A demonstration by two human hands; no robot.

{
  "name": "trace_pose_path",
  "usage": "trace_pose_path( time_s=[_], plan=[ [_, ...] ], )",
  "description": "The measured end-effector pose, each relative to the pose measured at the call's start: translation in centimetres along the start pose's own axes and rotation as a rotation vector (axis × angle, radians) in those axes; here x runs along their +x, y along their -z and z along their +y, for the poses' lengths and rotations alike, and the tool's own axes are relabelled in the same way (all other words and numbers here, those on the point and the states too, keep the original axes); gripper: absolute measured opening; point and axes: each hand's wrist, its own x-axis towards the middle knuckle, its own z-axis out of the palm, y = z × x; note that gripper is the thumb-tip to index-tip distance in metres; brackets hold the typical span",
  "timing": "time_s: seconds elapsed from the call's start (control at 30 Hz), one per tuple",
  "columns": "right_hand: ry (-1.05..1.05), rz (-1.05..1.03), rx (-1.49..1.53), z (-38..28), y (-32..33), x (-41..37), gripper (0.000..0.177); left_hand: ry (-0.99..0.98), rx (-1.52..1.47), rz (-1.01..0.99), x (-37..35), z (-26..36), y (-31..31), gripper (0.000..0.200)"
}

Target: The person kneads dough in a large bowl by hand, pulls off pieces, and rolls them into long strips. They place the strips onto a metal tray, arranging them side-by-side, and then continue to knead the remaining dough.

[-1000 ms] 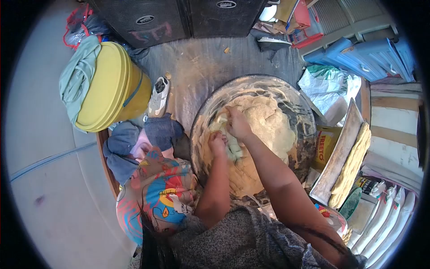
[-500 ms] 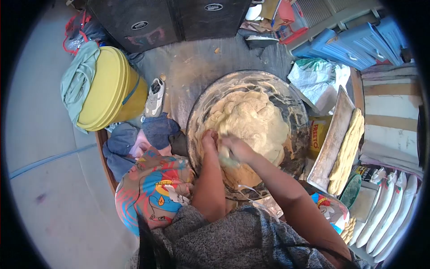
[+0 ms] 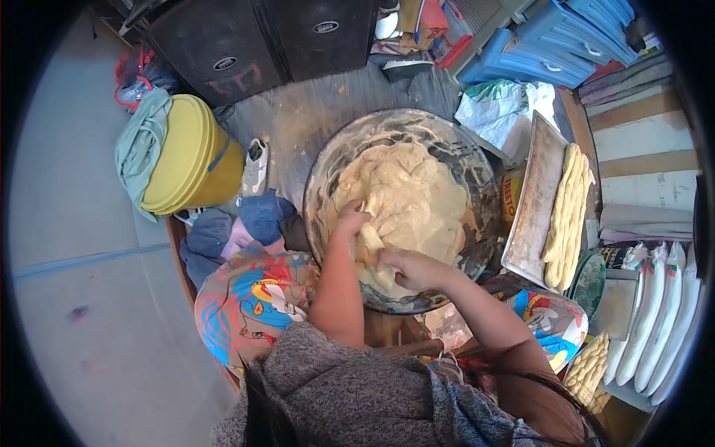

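A wide dark basin (image 3: pixel 477 160) stands between my knees, its inner wall smeared with dough. Soft pale dough (image 3: pixel 413 190) fills most of it in one large lumpy mass. At the basin's near left side, my left hand (image 3: pixel 350 221) is closed on a piece of dough. My right hand (image 3: pixel 411 270) pinches the same piece lower down, close over the near rim. Between the two hands this piece shows as a short thick strip (image 3: pixel 370 238), and it overlaps the mass behind it.
To the right, a metal tray (image 3: pixel 532 201) leans beside long twisted dough strands (image 3: pixel 564 216). More twisted pieces (image 3: pixel 588 372) lie near filled white bags (image 3: pixel 648 320). A lidded yellow bucket (image 3: pixel 190 160) and a shoe (image 3: pixel 255 167) stand left; black speakers (image 3: pixel 272 45) are behind.
My hands have drawn apart; the right one moved down and right toward the near rim. A dough strip now shows between them. The camera view has shifted slightly.
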Motion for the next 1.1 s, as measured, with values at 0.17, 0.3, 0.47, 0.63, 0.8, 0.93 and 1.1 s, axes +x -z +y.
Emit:
trace_pose_path(
  time_s=[0.17,0.3,0.47,0.63,0.8,0.93,1.1],
  plan=[
    [-0.362,0.226,-0.271,5.2,3.5,7.0,0.042,0.133,-0.463,-0.011,0.7,-3.4,1.6,0.054],
    [-0.297,0.205,-0.507,9.2,2.2,11.4,0.045,0.106,-0.415,-0.071,-0.2,-1.4,2.1,0.052],
    [-0.318,-0.251,-0.732,9.6,4.6,14.4,0.041,0.105,-0.126,-0.196,0.9,0.7,3.1,0.053],
    [-0.336,-0.117,-0.383,14.3,9.1,14.8,0.029,-0.04,-0.042,-0.164,2.4,-0.5,2.8,0.054],
    [-0.538,0.419,0.191,18.1,8.2,13.7,0.022,0.023,-0.011,-0.105,3.5,-0.4,3.3,0.05],
    [-0.661,0.633,0.408,17.7,7.2,14.0,0.025,0.08,0.107,-0.059,3.5,-0.4,5.7,0.049],
    [-0.432,0.705,-0.144,19.2,4.1,15.0,0.036,-0.096,0.372,0.053,3.9,-0.2,3.4,0.053]
  ],
)
